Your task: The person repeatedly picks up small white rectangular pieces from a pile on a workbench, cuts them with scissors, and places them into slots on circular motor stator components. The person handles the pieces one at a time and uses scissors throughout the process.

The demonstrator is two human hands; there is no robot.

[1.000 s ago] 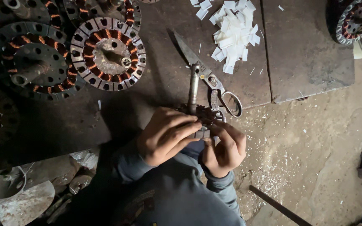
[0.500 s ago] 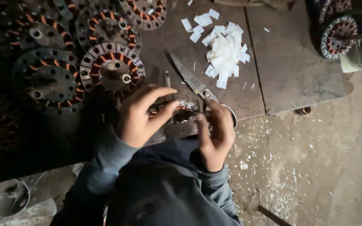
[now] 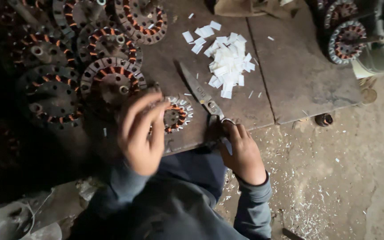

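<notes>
The right hand [image 3: 244, 153] grips the handles of the scissors [image 3: 203, 97] at the counter's [image 3: 298, 75] near edge. The left hand [image 3: 141, 133], blurred, fingers loosely spread, hovers just beside a small stator [image 3: 177, 114] lying there.

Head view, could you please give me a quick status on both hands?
Left hand raised, blurred, over small wound stator; grip unclear. Right hand on scissors handles at board edge. White paper slips piled beyond the blades.

One head-worn view — looking steeply down, close over the workboard [image 3: 290, 89].
</notes>
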